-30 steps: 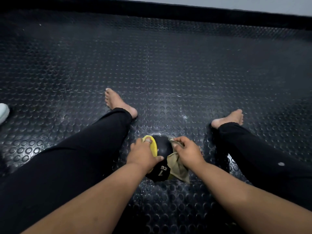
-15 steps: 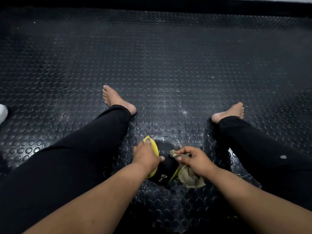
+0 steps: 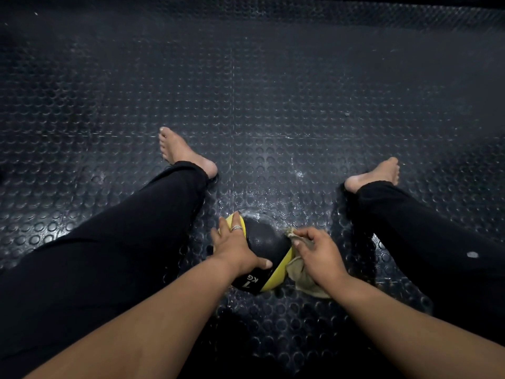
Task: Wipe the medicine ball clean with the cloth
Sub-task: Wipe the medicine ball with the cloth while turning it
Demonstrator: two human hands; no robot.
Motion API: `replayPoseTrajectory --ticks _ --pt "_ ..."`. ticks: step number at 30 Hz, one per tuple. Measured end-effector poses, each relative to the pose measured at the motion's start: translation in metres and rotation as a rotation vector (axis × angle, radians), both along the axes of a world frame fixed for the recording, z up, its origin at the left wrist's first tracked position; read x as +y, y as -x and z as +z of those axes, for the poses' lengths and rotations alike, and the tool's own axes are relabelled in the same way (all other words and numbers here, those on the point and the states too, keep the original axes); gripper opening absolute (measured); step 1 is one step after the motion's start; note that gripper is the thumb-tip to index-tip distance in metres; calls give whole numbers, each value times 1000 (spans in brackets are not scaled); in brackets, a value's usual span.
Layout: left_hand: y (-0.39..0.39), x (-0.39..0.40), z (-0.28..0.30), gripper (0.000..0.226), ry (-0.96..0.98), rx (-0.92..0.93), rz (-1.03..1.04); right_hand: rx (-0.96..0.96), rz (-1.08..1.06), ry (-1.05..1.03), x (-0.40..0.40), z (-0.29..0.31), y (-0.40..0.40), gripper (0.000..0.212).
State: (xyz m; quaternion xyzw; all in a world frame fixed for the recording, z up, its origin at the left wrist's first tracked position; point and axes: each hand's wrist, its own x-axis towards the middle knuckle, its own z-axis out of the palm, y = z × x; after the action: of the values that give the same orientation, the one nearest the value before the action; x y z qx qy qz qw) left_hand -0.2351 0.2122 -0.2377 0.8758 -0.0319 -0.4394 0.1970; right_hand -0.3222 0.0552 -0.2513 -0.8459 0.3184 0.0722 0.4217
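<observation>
A black and yellow medicine ball (image 3: 263, 242), marked with a white 1 KG, sits on the floor between my spread legs. My left hand (image 3: 233, 248) lies over its left side, fingers spread on the yellow panel and thumb on the black near face. My right hand (image 3: 317, 253) grips a beige cloth (image 3: 302, 277) against the ball's right side. One cloth corner sticks out above the fingers; the rest hangs below the wrist.
Black studded rubber floor (image 3: 273, 105) stretches ahead to a dark wall base at the top. My left leg (image 3: 123, 228) and right leg (image 3: 423, 228), in black trousers with bare feet, flank the ball on either side.
The ball has been turned, so a yellow panel now shows at its right. My right hand with the cloth slid from the ball's near top to its right side.
</observation>
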Motion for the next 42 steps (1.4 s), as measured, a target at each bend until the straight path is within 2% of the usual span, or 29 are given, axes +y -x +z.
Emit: replayPoseTrajectory --ticks 4,7,8,12,15,18,23,26,31,34,37,39,42 --pt "1 -1 2 119 -35 -59 -114 61 112 -27 6 -3 -6 10" --pt "-2 8 0 136 -36 -19 -155 53 135 -35 9 0 -12 10" --pt "-3 12 0 140 -25 -11 -135 52 99 -50 11 0 -14 11" --pt "-4 10 0 140 -16 -16 -41 105 -278 -163 17 0 -15 20" --pt "-1 5 -3 139 -11 -33 -24 -4 -165 -94 30 1 -14 9" --pt "-1 4 -8 137 -13 -37 -17 -46 -40 -51 44 2 -21 10" --pt "-19 0 -6 134 3 4 25 65 -167 -19 28 -6 -55 12" --pt "-19 -1 -5 134 3 13 28 163 -148 -12 17 -5 -63 17" --pt "-18 7 -6 132 32 10 78 -28 42 34 40 8 -34 11" --pt "-16 4 -7 133 33 0 63 -50 -15 11 38 4 -31 7" --pt "-14 -2 -7 134 8 -20 24 107 -157 -23 21 -6 -46 10" --pt "-13 -3 -7 135 6 -15 21 210 -143 -6 12 -10 -50 16" --pt "-15 0 -6 135 11 -10 40 114 -105 -5 22 -6 -41 15"
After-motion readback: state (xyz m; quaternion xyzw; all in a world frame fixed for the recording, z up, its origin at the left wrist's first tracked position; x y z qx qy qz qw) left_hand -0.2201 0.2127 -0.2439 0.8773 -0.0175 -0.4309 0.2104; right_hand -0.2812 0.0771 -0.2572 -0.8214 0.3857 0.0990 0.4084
